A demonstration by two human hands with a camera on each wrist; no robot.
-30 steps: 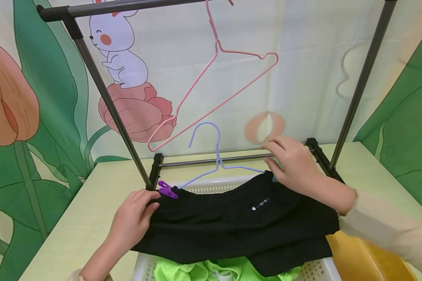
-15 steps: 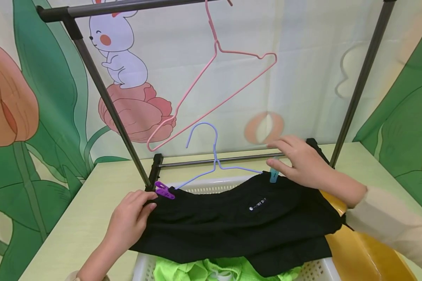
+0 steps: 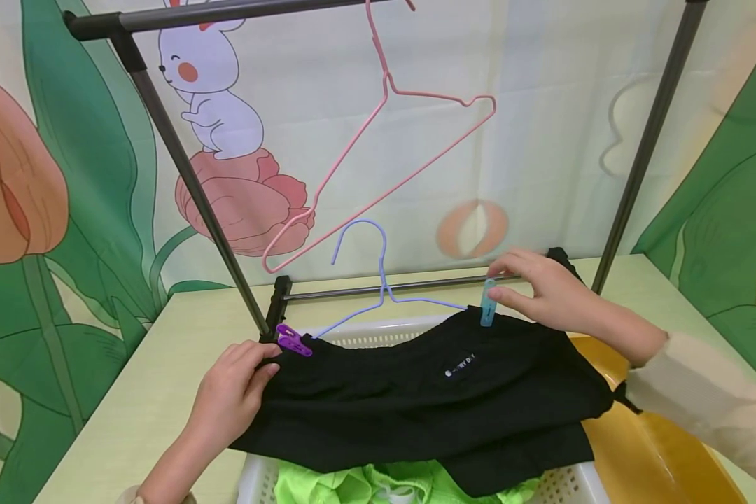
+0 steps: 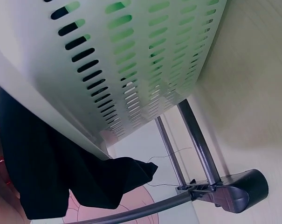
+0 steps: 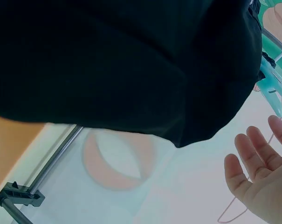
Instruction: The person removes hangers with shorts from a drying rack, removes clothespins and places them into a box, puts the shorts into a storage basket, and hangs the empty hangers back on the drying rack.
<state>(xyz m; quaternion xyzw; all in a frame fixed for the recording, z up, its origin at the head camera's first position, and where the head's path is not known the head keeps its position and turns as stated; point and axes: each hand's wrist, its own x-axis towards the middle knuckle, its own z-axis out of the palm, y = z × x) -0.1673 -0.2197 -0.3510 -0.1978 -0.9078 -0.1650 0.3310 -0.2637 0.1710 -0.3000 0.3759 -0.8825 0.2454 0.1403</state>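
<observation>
Black shorts (image 3: 378, 399) with a small white print hang by the waistband from a blue wire hanger (image 3: 383, 280), over a white basket (image 3: 258, 483). My left hand (image 3: 233, 385) pinches the left end of the waistband, beside a purple clothespin (image 3: 294, 341) clipped there. A light blue clothespin (image 3: 488, 304) grips the right end. My right hand (image 3: 544, 290) is right beside it, thumb at its edge and index finger just above. In the right wrist view, the fingers (image 5: 255, 149) are spread and loosely bent, with the clothespin just off their tips.
A dark metal rack (image 3: 176, 147) stands over the basket, with a pink hanger (image 3: 384, 196) on its top bar. Bright green clothing (image 3: 353, 483) lies in the basket. To the right is a yellow tub (image 3: 655, 455) on the pale table (image 3: 132, 392).
My right hand has shifted right and off the light blue clothespin, which now shows in full. The hanger and shorts have slid slightly left; my left hand keeps its pinch.
</observation>
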